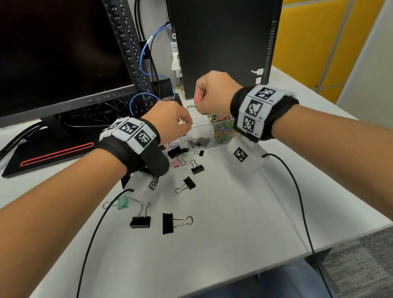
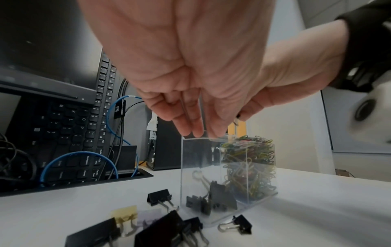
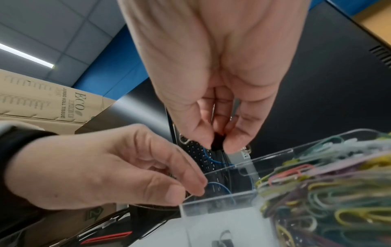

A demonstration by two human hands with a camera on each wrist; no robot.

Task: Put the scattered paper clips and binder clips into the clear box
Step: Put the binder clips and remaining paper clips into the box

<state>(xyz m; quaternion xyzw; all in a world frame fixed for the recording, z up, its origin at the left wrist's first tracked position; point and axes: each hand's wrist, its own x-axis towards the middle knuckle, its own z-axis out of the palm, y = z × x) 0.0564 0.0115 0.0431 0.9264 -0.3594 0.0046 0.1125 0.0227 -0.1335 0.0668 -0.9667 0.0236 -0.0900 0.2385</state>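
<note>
Office: monitor [image 1: 40,51], computer tower [image 1: 223,28]

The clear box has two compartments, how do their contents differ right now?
The clear box left compartment holds a few black binder clips lying low at the bottom; the right compartment is packed nearly to the rim with coloured paper clips. Both compartments are open-topped and transparent.

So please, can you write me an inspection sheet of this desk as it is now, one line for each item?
Surface: white desk.
Job's things: clear box, one compartment with black binder clips, the other with coloured paper clips; binder clips scattered.
Clutter: nothing seen.
Grippers: left hand fingertips over box rim; right hand pinches small black clip.
Cables: blue cable; black wrist leads.
Surroundings: monitor, computer tower.
</note>
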